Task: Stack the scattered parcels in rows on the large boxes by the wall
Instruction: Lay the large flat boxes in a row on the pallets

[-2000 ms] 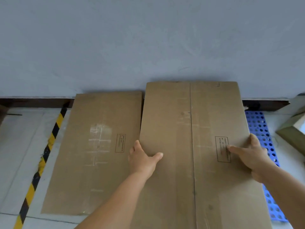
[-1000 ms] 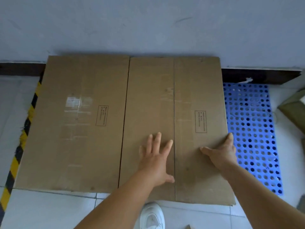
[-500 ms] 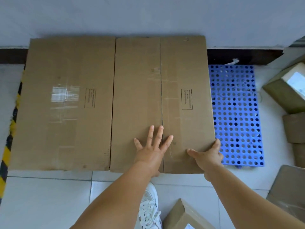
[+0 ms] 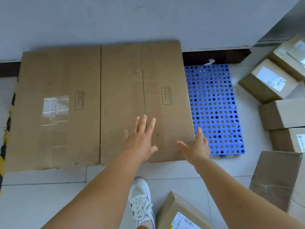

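Observation:
Two large flat cardboard boxes lie side by side against the wall: the left large box [image 4: 54, 109] and the right large box [image 4: 125, 90]. My left hand [image 4: 142, 139] is spread, fingers apart, over the near part of the right box. My right hand [image 4: 196, 146] is open at that box's near right corner, thumb along its edge. Several parcels lie scattered at the right, among them a labelled parcel [image 4: 270, 81], a plain parcel [image 4: 282, 114] and a flat parcel [image 4: 279, 180]. Another labelled parcel [image 4: 181, 214] sits by my foot.
A blue perforated plastic pallet [image 4: 214, 108] lies on the floor right of the boxes. My white shoe [image 4: 142, 200] stands on the pale tiles in front. A yellow-black hazard stripe [image 4: 4, 142] runs along the left edge. A grey wall [image 4: 115, 19] backs the boxes.
The view has pulled back and down, bringing more parcels and the shoe into sight. The right large box now lies flush beside the left one. Both hands have slid to its near end and opened.

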A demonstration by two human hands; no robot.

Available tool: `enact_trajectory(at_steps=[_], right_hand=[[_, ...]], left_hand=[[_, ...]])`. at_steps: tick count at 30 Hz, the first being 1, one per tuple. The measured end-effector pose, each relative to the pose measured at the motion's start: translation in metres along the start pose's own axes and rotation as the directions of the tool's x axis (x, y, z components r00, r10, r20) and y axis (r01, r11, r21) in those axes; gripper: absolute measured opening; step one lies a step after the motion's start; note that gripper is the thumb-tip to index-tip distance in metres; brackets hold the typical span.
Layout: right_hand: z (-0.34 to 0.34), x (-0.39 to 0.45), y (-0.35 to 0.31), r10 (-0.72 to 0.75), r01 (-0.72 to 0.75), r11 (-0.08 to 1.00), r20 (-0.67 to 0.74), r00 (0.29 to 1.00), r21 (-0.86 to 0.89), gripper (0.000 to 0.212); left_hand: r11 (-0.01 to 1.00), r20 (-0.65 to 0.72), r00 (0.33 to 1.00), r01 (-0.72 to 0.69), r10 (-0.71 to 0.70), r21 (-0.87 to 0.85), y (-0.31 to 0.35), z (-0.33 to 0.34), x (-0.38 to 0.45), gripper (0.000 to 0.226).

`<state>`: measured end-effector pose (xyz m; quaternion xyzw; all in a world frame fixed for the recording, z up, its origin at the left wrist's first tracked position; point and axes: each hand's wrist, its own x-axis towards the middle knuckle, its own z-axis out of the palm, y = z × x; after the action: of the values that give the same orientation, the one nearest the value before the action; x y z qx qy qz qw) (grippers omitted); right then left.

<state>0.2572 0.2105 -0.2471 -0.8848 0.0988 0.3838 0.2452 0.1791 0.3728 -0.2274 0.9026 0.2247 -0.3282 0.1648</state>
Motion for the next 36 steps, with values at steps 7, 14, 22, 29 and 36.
enact_trajectory(at_steps=[7, 14, 22, 29, 36], right_hand=[[-0.081, -0.079, 0.025, -0.328, 0.291, 0.91, -0.081, 0.941, -0.296, 0.09], [-0.161, -0.171, 0.083, -0.343, 0.291, 0.911, -0.147, 0.928, -0.292, 0.084], [-0.215, -0.249, 0.157, -0.174, 0.112, 0.968, -0.281, 0.944, -0.224, 0.083], [-0.237, -0.307, 0.221, 0.035, -0.052, 0.998, -0.397, 0.917, -0.033, 0.084], [-0.266, -0.328, 0.301, 0.229, -0.172, 0.971, -0.444, 0.866, 0.166, 0.086]], left_hand=[[0.972, -0.224, 0.974, -0.013, -0.041, -0.235, 0.066, -0.039, -0.076, 0.08], [0.942, -0.306, 0.952, -0.123, 0.023, -0.313, 0.137, -0.041, -0.181, 0.073], [0.92, -0.296, 0.931, -0.295, 0.216, -0.257, 0.215, -0.033, -0.251, 0.072], [0.883, -0.219, 0.874, -0.46, 0.433, -0.093, 0.262, -0.01, -0.297, 0.074], [0.816, -0.124, 0.808, -0.578, 0.576, 0.022, 0.339, 0.013, -0.318, 0.074]])
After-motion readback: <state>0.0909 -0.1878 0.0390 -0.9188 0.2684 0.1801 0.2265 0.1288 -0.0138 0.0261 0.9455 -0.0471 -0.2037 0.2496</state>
